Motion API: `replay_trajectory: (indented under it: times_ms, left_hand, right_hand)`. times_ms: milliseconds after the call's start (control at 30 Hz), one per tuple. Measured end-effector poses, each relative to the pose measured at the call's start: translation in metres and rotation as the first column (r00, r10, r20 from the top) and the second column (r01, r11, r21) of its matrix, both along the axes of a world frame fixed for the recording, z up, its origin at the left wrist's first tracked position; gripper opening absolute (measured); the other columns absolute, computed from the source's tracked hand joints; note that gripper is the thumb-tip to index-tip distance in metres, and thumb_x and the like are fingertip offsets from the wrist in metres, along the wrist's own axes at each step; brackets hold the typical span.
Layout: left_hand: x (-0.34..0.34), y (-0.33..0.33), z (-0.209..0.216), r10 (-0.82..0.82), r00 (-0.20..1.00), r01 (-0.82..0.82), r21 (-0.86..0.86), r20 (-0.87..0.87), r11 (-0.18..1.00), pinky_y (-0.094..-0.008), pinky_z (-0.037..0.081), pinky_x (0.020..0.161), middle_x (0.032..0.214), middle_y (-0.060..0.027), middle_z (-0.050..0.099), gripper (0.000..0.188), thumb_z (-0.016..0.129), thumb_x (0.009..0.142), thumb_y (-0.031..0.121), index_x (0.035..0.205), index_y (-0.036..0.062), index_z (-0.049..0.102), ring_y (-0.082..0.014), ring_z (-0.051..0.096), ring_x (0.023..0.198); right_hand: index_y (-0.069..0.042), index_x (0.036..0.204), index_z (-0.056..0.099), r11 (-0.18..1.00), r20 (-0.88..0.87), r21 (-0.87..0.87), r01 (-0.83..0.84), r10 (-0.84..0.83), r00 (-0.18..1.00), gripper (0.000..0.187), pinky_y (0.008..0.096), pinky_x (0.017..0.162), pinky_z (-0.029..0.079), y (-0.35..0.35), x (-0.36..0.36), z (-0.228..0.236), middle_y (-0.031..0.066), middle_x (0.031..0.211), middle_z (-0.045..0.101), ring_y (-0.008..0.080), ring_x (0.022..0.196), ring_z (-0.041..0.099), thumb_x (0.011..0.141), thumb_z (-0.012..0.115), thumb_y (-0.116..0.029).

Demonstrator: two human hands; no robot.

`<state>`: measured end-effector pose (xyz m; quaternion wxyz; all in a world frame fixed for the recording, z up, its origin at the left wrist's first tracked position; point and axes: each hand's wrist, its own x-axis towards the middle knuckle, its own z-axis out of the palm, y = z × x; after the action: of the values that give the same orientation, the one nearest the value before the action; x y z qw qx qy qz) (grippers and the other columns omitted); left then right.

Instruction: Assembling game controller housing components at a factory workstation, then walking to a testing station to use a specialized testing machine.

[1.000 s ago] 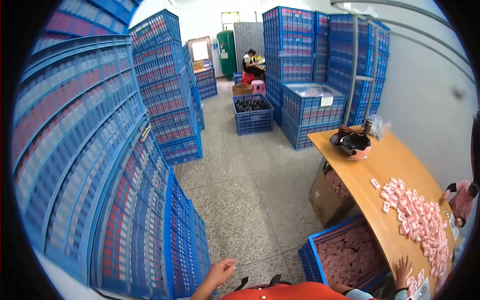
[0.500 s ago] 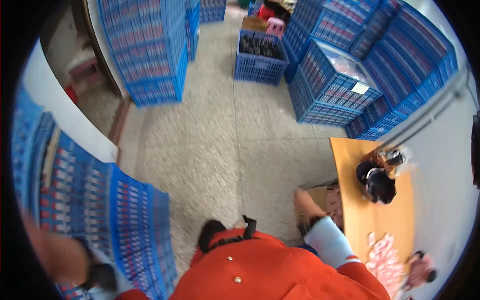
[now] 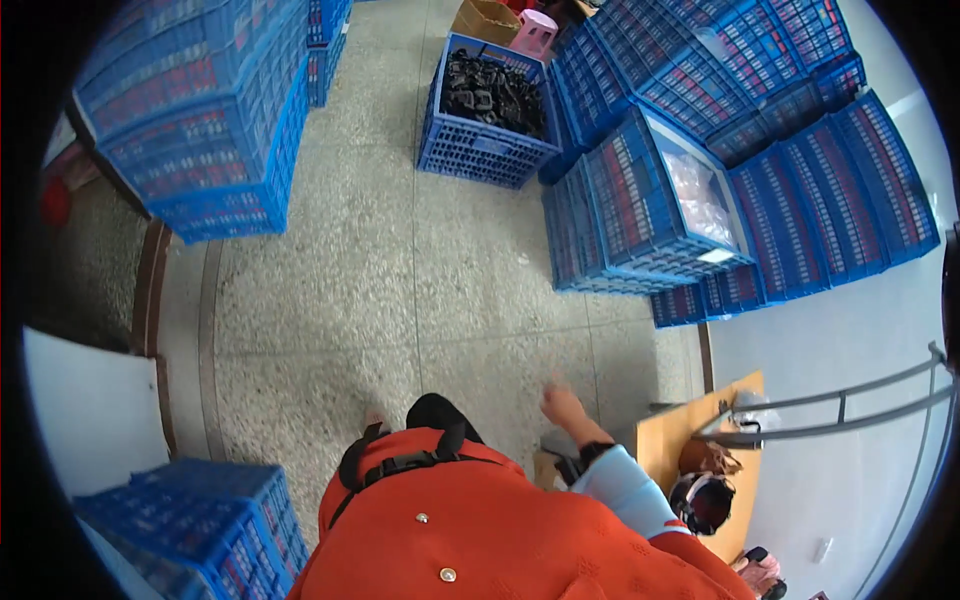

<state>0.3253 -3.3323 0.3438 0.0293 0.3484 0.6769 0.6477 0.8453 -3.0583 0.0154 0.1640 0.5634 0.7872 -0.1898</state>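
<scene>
My right hand point(image 3: 563, 403) hangs in front of me over the speckled floor, just left of the wooden table. A black band circles its wrist, below a light blue sleeve cuff point(image 3: 625, 487). The fingers are smeared, so their pose is unclear, and I make out nothing in them. My left hand is out of view. The nearest thing to my right hand is a dark object point(image 3: 566, 462) beside the table, partly hidden by my forearm. A black shoe point(image 3: 440, 412) shows past my red top point(image 3: 480, 540).
Blue crates stand at the left point(image 3: 180, 110), lower left point(image 3: 215, 520) and right point(image 3: 640, 200). Ahead is a blue crate point(image 3: 480, 160) of black parts, near a pink stool point(image 3: 534, 33). The wooden table point(image 3: 660, 435) bears a dark bowl point(image 3: 703, 500); a grey rail point(image 3: 830, 420) runs alongside.
The view has moved forward, and the crates ahead look nearer. The table has slid toward the lower right. My left hand has left the view; my right hand is still in front.
</scene>
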Motion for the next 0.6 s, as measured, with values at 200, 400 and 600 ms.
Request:
replay_trajectory:
  times_ms: [200,400,600]
  left_hand:
    - [-0.103,0.173,-0.012,0.101,0.995,-0.101,-0.031,-0.020,0.994,-0.0379,0.045,0.092,0.112,-0.0175,0.059,0.045,0.036,0.095,0.037,0.111,-0.0010,0.055,-0.0261,0.056,0.106]
    - [-0.208,0.374,-0.005,0.127,0.991,-0.128,-0.027,-0.046,0.991,-0.0371,0.046,0.089,0.109,-0.0177,0.060,0.045,0.035,0.095,0.038,0.107,0.0005,0.057,-0.0258,0.058,0.103]
    - [-0.325,0.529,0.046,0.165,0.966,-0.186,-0.092,-0.197,0.978,-0.0363,0.048,0.086,0.105,-0.0179,0.061,0.046,0.034,0.095,0.040,0.103,0.0019,0.058,-0.0255,0.059,0.101]
  right_hand:
    - [-0.004,0.098,0.062,0.921,0.328,-0.210,0.330,-0.251,0.911,0.027,0.0456,0.083,0.049,0.085,0.031,-0.005,0.0209,0.101,0.065,0.0371,0.100,0.062,0.077,0.057,-0.020]
    - [-0.001,0.096,0.061,0.999,0.111,-0.037,0.002,0.002,0.994,0.025,0.0510,0.079,0.048,0.418,-0.153,-0.041,0.0219,0.095,0.064,0.0402,0.090,0.062,0.077,0.059,-0.017]
    - [-0.006,0.089,0.054,0.960,-0.341,0.258,-0.105,0.192,0.920,0.014,0.0500,0.069,0.048,0.724,-0.513,0.077,0.0215,0.082,0.064,0.0409,0.080,0.062,0.076,0.056,-0.011]
